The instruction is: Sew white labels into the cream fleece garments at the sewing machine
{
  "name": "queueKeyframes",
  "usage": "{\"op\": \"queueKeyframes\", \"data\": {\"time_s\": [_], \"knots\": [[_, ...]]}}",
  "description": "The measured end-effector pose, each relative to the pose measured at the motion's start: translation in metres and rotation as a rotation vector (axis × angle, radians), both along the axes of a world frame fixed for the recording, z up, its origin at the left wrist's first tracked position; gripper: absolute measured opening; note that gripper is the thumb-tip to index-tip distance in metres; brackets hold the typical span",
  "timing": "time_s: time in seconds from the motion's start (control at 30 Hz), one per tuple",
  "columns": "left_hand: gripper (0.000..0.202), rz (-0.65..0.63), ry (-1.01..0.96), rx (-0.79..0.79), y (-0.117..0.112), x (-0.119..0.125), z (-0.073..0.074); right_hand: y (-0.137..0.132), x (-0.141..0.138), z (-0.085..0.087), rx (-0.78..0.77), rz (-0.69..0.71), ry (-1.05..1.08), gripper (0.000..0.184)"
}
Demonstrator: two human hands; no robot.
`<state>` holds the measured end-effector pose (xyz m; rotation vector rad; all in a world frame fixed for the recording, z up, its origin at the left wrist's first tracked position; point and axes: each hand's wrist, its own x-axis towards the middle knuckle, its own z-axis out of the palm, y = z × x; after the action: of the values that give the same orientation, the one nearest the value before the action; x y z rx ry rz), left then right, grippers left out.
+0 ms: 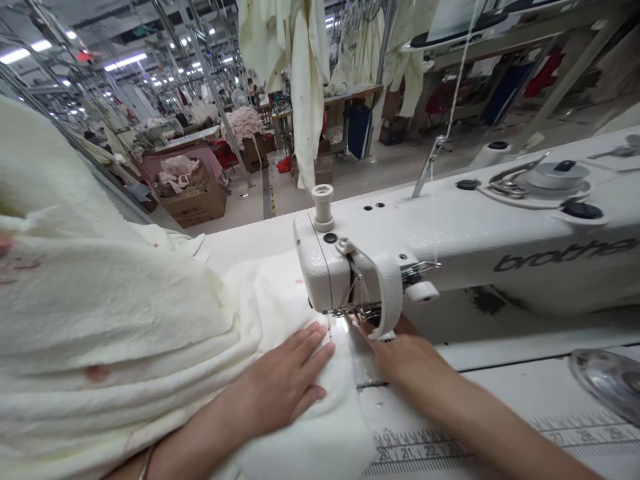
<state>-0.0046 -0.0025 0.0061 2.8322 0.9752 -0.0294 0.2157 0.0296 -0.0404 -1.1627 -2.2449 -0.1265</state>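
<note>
Cloth [150,340]: pressed under flat, open left hand [285,380], heaped left of it; near right hand [403,357], partly hidden by machine [450,227]; cannot tell its grip.

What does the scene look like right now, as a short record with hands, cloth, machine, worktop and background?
Left hand: flat on the cream cloth, fingertips just left of the needle area
Right hand: beside the needle area, partly behind the machine head; grip unclear
Cream cloth: heaped in folds at left, its near end spread under the left hand; pinkish marks
Sewing machine: white, "brother" lettering, thread rising from the top
Worktop: printed ruler scale along the near edge
Background: cardboard box, hanging pale cloth
</note>
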Motion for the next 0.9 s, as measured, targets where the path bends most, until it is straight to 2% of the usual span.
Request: {"op": "queueKeyframes", "data": {"time_s": [0.07,0.13,0.2,0.3,0.6,0.9], "knots": [[0.054,-0.001,-0.007,-0.002,0.000,-0.001,-0.002,-0.027,-0.002,0.000,0.013,0.029,-0.034,0.045],[0.055,-0.001,-0.019,0.002,0.000,-0.002,-0.004,-0.044,-0.006,-0.003,0.025,0.022,-0.062,0.047],[0.054,-0.002,-0.027,0.006,0.001,-0.004,-0.006,-0.050,-0.009,-0.008,0.027,-0.004,-0.075,0.046],[0.055,-0.002,-0.033,0.002,0.002,-0.007,-0.008,-0.047,-0.013,-0.010,0.019,-0.030,-0.074,0.047],[0.053,-0.004,-0.096,-0.008,0.008,-0.010,-0.011,-0.042,-0.017,-0.002,0.006,-0.033,-0.006,0.051],[0.049,-0.025,-0.089,0.010,0.011,-0.010,-0.009,-0.042,-0.016,-0.003,0.013,-0.040,0.045,0.049]]}}
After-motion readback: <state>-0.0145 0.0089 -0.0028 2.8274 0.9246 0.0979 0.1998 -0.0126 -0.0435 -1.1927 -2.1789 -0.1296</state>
